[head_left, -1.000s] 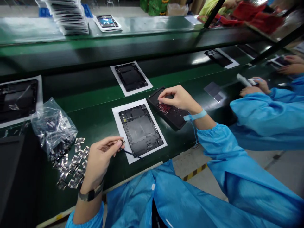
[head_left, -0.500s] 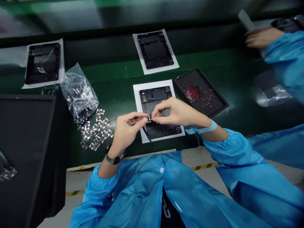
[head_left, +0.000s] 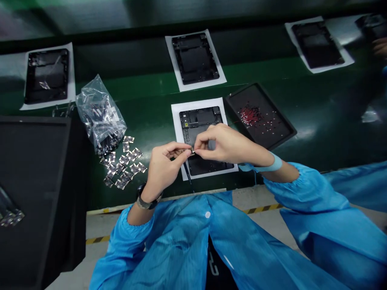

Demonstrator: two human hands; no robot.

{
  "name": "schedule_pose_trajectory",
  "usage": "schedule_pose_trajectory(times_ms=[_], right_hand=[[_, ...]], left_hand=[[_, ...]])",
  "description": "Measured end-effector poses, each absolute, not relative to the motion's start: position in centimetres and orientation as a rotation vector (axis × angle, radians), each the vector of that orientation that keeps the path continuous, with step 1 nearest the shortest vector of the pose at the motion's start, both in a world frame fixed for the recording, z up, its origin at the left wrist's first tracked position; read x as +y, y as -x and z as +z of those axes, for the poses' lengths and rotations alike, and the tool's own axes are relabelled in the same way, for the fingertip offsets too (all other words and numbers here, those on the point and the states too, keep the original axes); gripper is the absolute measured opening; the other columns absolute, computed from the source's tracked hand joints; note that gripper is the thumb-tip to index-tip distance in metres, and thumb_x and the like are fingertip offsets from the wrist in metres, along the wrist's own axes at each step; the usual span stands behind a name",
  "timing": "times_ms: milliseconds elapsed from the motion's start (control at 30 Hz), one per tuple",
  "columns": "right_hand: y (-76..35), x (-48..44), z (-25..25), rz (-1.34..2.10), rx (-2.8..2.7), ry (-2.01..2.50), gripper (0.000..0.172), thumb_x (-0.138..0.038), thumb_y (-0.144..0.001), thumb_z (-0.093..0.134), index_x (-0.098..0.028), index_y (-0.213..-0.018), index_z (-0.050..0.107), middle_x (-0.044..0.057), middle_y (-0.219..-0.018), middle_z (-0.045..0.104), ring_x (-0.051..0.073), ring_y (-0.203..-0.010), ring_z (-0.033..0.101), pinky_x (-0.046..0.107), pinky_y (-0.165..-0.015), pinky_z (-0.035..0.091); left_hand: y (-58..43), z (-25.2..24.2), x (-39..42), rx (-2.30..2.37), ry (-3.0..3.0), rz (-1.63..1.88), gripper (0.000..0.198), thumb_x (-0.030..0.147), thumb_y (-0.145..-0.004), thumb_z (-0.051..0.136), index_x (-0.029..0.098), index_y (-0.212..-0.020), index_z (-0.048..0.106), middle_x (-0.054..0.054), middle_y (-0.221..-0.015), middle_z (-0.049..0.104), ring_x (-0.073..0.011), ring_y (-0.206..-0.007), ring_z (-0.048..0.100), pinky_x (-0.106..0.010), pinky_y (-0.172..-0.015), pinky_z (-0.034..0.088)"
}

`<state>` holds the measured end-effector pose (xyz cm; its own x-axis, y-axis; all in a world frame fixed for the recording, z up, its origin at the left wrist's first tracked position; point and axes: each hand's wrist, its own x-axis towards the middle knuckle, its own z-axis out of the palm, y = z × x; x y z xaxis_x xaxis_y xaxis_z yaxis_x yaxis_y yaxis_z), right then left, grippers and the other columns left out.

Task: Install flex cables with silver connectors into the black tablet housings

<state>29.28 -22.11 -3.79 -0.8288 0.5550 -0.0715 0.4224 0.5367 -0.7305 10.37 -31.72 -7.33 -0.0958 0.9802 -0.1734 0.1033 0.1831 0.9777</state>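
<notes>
Over a black tablet housing (head_left: 201, 117), my two hands meet fingertip to fingertip. My left hand (head_left: 165, 165) pinches a small circuit board, mostly covered by the fingers, and a dark ribbon cable (head_left: 188, 172) hangs below it. Thumb and forefinger of my right hand (head_left: 231, 145) are closed at the board's right end, on something too small to make out. The housing lies on a white sheet (head_left: 178, 121), partly hidden under both hands. Left of my left hand, loose small circuit boards (head_left: 123, 165) lie in a pile.
A clear plastic bag (head_left: 98, 108) of ribbon-cabled boards lies behind the pile. To the right, a black tray (head_left: 272, 135) holds tiny red, black and white parts (head_left: 250, 116). More housings (head_left: 196, 58) rest on sheets along the back. A black box (head_left: 33, 161) stands at left.
A co-worker's arm has withdrawn at the right, and a housing on a white sheet now shows at the back right. My hands remain together at the board, with little visible movement.
</notes>
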Motion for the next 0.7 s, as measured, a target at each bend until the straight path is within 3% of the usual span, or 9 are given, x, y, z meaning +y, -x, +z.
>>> schedule_pose_trajectory(times_ms=[167, 500, 700], right_hand=[[-29.2, -22.3, -3.1, 0.962, -2.774, 0.849, 0.014, -0.018, -0.088, 0.062, -0.018, -0.077, 0.070, 0.000, -0.066, 0.065, 0.014, -0.065, 0.053, 0.029, -0.070, 0.033], [-29.6, -22.5, -4.7, 1.235, -2.475, 1.000, 0.011, -0.021, -0.087, 0.064, -0.017, -0.082, 0.073, -0.001, -0.071, 0.071, 0.013, -0.066, 0.063, 0.025, -0.066, 0.039], [-29.4, -23.7, -4.7, 0.929, -2.628, 1.039, 0.013, -0.017, -0.088, 0.062, -0.017, -0.079, 0.071, 0.000, -0.068, 0.069, 0.015, -0.065, 0.058, 0.028, -0.066, 0.035]], left_hand=[[-10.7, -7.4, -31.5, 1.461, -1.110, 1.061, 0.015, 0.024, -0.081, 0.078, 0.014, -0.091, 0.080, -0.005, -0.075, 0.075, -0.0138, -0.065, 0.063, -0.024, -0.061, 0.049], [-11.7, -8.3, -31.7, 1.488, -1.007, 1.179, 0.013, 0.024, -0.079, 0.080, 0.015, -0.089, 0.081, -0.004, -0.072, 0.074, -0.0118, -0.060, 0.062, -0.023, -0.058, 0.049], [-12.0, -8.4, -31.9, 1.536, -1.084, 1.170, 0.011, 0.022, -0.081, 0.078, 0.016, -0.090, 0.081, -0.004, -0.079, 0.076, -0.0134, -0.068, 0.066, -0.024, -0.064, 0.051]])
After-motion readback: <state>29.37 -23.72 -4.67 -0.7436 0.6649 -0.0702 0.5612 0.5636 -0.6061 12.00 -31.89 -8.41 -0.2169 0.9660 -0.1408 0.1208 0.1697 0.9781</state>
